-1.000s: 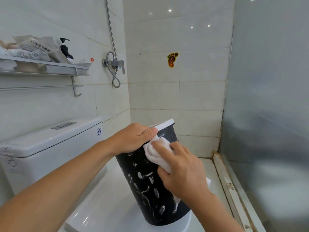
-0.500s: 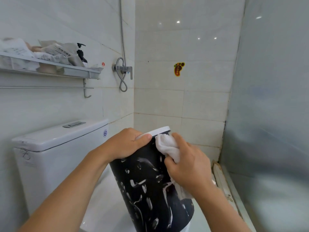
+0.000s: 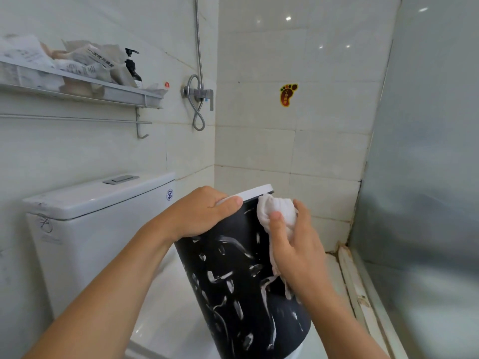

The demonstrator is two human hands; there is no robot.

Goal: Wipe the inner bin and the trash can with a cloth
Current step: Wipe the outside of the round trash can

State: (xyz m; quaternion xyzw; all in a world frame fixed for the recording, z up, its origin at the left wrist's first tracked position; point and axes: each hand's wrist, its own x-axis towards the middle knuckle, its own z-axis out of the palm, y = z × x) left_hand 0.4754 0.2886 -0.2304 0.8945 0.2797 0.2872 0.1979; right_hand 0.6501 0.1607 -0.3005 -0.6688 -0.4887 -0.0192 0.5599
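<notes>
Hands [image 3: 204, 213] steady trash can [image 3: 233, 281], press cloth [image 3: 276, 211] near rim.

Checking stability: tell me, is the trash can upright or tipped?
Tipped: the trash can leans, its white rim slanting, steadied by the left hand.

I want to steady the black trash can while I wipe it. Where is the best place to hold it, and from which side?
Probably the white top rim, from above on its left side, as the left hand does now. The trash can leans, its smooth wall offers no hold, and the right hand needs the right side for the cloth.
</notes>
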